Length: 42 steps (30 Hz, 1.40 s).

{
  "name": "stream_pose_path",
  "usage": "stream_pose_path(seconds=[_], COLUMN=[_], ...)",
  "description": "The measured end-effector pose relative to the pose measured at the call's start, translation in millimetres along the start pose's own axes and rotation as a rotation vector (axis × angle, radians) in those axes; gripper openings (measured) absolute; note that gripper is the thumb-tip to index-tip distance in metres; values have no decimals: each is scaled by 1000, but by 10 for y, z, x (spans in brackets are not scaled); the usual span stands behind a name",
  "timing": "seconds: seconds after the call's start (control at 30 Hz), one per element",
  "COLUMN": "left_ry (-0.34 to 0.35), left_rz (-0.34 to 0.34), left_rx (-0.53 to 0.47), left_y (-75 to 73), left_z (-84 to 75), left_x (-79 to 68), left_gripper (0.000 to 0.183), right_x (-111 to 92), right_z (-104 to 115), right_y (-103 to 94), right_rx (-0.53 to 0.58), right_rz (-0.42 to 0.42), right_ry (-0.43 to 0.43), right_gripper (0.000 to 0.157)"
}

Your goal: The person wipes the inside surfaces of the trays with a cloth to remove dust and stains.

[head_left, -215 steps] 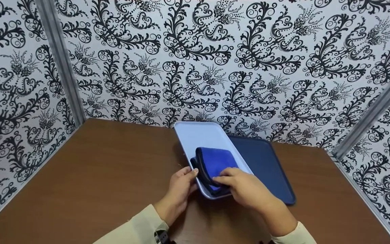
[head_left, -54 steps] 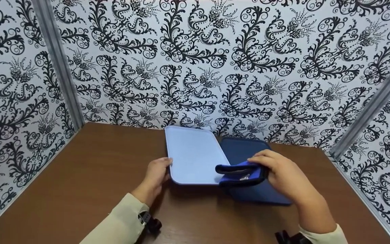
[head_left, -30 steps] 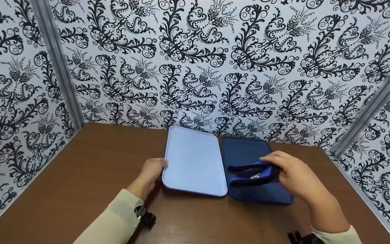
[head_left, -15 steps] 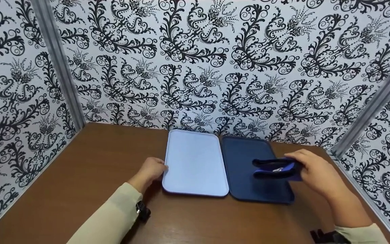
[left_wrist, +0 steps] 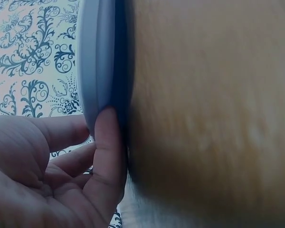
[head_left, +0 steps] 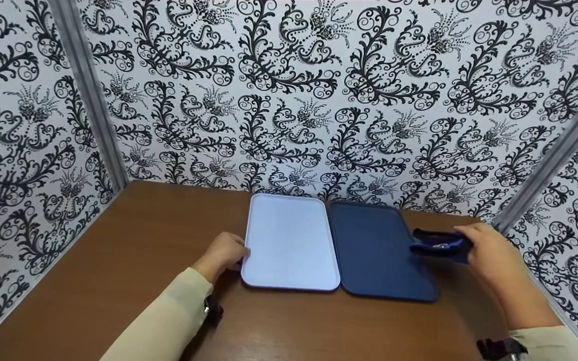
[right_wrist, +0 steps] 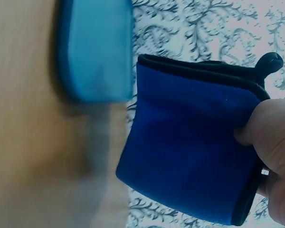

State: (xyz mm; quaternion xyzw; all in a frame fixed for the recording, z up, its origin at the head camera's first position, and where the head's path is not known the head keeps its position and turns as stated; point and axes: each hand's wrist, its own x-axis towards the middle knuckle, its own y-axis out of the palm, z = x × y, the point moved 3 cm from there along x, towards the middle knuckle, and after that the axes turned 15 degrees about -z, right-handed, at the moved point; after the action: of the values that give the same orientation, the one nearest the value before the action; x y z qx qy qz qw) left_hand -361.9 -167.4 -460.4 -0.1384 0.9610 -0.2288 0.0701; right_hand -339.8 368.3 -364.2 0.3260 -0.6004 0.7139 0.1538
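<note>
My left hand (head_left: 223,253) pinches the left rim of a light blue rectangular tray (head_left: 291,240) lying on the table. In the left wrist view, thumb and finger meet at the tray's edge (left_wrist: 92,57), with a darker blue band along it. My right hand (head_left: 494,260) grips a folded blue cloth (right_wrist: 194,142) with black edging and a small black loop at one corner. The cloth is held in the air past the right side of a dark blue tray (head_left: 377,250). Its folds face left in the head view, with a small whitish patch between them.
The two trays lie side by side, near the patterned back wall (head_left: 289,100). Brown tabletop (head_left: 168,230) extends to the left and in front. Side walls with grey posts (head_left: 88,95) stand at left and right.
The cloth was on the light tray earlier. My right hand has carried it rightward over the dark tray and past its edge. The light tray, tilted before, now lies flat beside the dark one.
</note>
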Motion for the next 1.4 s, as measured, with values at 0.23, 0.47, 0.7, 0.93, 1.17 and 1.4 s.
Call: stream_pose_path(seconds=[0.23,0.47,0.7,0.93,1.17,1.4], left_ry=[-7,81,126,121,111,124], left_rz=[19,19,2,10,8,-4], left_rx=[-12,86,120,108,124,193], left_y=[13,1,0,0,8,-1], left_z=[-6,-56,-39,-23,-13,-33], left_x=[-8,-21,-28,-18,-3,-7], left_gripper=[24,17,24,19,17,16], right_x=[-185,-402,-626,-713,-837,-871], right_z=[-107,-138,-177,-77,-11,-20], right_y=[83,136,229,255,273,276], right_rx=[-81,-59,-54,-25,-40,-143], right_rz=[15,85,214,195,235,257], right_ry=[-70,-76,-83,-118,-142,-182], right_gripper=[54,47,44,47,46,29])
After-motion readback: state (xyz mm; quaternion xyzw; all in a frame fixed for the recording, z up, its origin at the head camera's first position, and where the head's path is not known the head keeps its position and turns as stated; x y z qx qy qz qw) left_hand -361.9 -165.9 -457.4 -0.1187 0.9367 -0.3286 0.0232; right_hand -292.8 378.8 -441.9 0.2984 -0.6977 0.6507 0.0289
